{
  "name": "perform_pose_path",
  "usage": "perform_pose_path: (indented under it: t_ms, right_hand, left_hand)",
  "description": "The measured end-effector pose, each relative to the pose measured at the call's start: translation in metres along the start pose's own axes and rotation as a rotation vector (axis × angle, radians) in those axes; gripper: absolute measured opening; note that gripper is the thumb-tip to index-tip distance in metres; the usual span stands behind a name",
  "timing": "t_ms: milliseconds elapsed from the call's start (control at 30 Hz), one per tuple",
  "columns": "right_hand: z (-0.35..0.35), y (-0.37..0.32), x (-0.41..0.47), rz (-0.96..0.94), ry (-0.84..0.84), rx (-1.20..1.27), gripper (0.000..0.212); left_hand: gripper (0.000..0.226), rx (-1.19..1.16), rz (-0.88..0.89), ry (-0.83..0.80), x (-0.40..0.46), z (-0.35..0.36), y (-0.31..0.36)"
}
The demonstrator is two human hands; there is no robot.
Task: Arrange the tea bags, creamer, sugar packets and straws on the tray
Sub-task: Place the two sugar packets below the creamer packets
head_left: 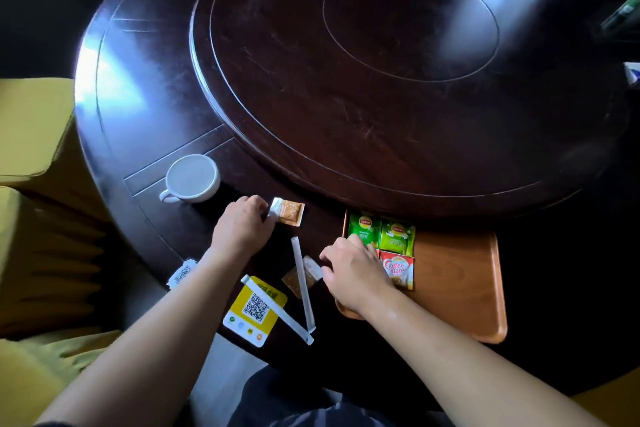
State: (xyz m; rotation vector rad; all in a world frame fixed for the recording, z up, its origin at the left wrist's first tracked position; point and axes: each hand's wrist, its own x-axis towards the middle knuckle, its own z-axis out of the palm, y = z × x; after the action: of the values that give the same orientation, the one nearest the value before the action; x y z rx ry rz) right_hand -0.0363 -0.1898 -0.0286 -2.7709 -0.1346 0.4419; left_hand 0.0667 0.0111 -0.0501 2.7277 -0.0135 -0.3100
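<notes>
Tray: the orange-brown wooden tray [457, 274] sits at the near right of the dark round surface [346, 87], its near corner seeming to reach the surface's edge.
Tea bags: two green Lipton tea bags [397, 235] lie side by side in the tray's far-left corner, squared to the rim, which reads as the start of a tidy grid.
Creamer: a red Coffee-mate sachet [398, 269] lies just below the right tea bag, touching it; a sliver of red beside it may be a second one under the right hand.
Left hand: the left hand [242, 224] pinches the white end of an orange sugar packet [287, 211], fingers narrow on it, the packet barely off or resting on the surface; I cannot tell which.
Right hand: the right hand [353, 270] lies across the tray's left rim, fingers curled low toward a brown sugar packet [300, 276]; whether it grips anything I cannot tell.
Straws: one paper-wrapped straw [302, 284] lies across the brown packet, another wrapped straw [277, 308] crosses a yellow QR-code card [254, 310]; their near ends meet close to the surface's edge.
Open room: the tray's right half is bare, enough for packets and both straws.
Edges: the straws' near ends could slide off the edge if nudged.
Nearby: a white cup [192, 178] stands left, clear of the hands.
</notes>
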Motion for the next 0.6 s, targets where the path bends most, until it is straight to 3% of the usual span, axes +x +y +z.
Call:
perform_pose_path:
  t_ms: [167, 367, 600]
  right_hand:
    - [0.014, -0.015, 0.016, 0.059, -0.025, -0.087, 0.030]
    - [0.016, -0.020, 0.022, 0.085, -0.053, -0.038, 0.018]
    - [-0.006, -0.020, 0.019, 0.155, 0.026, 0.296, 0.013]
  left_hand:
    - [0.027, -0.028, -0.048, -0.025, 0.012, 0.007, 0.010]
    - [0.048, -0.140, -0.180, -0.050, 0.020, 0.015, 0.017]
    - [0.049, -0.156, -0.211, -0.065, 0.028, 0.015, 0.023]
